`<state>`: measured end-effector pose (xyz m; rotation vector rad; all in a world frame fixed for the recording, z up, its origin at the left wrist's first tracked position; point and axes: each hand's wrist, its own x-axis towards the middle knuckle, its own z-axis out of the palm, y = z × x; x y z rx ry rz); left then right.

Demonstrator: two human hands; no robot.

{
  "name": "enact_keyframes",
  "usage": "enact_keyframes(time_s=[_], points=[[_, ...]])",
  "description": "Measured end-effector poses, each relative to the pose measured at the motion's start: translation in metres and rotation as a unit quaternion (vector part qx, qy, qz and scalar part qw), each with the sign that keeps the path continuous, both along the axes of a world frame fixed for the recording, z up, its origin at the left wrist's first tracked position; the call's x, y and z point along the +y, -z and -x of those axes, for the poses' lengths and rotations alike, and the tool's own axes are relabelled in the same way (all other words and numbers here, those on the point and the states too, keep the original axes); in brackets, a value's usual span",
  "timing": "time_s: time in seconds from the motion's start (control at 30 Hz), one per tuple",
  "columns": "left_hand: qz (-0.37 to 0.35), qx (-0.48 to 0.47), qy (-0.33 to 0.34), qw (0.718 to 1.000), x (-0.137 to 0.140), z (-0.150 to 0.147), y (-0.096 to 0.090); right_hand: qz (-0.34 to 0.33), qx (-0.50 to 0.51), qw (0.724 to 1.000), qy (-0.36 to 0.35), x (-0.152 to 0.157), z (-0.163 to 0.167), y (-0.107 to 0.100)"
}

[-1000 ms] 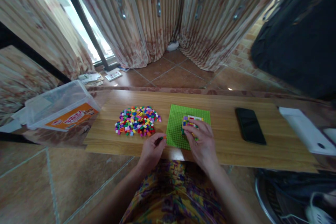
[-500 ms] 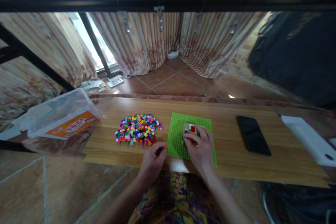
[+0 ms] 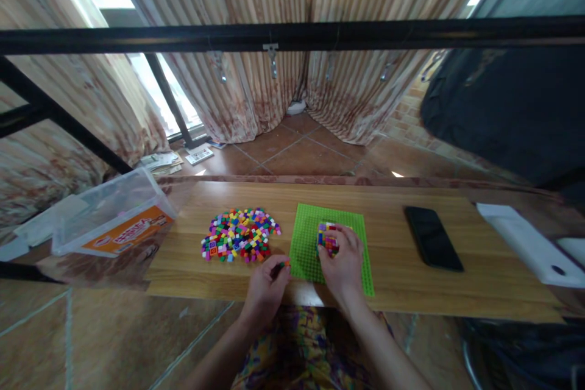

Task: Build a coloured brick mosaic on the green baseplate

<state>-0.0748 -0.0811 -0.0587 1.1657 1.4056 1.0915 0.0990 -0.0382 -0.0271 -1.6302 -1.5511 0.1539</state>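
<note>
The worktop [image 3: 183,274] spreads under both hands, with the green baseplate [image 3: 302,237] below the right hand [image 3: 342,262] and the loose brick heap [image 3: 242,231] beyond the left hand [image 3: 267,286]. Half curled, the right covers part of the brick block [image 3: 326,237], its grip unclear, while the left pinches small bricks [image 3: 286,264] beside the baseplate; this looks like building up the block, and the next move calls for careful stud alignment
</note>
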Motion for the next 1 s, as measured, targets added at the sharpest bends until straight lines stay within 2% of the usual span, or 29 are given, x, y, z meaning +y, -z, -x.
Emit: enact_keyframes(time_s=[0.17, 0.37, 0.57, 0.8, 1.0], points=[[-0.012, -0.002, -0.006, 1.000, 0.004, 0.000, 0.002, -0.005, -0.015, 1.000, -0.005, -0.001, 0.000, 0.002], [0.028, -0.091, -0.032, 0.995, 0.005, -0.002, -0.022, -0.008, -0.033, 0.999, -0.040, -0.007, -0.010, 0.010], [0.059, -0.186, -0.060, 0.979, -0.010, 0.005, -0.035, -0.036, -0.054, 0.996, -0.064, -0.012, -0.014, 0.018], [0.080, -0.276, -0.079, 0.955, -0.030, 0.014, -0.051, -0.035, -0.062, 0.993, -0.097, -0.011, -0.018, 0.014], [0.081, -0.358, -0.053, 0.929, -0.039, 0.018, -0.069, -0.022, -0.078, 0.992, -0.099, -0.012, -0.019, 0.009]])
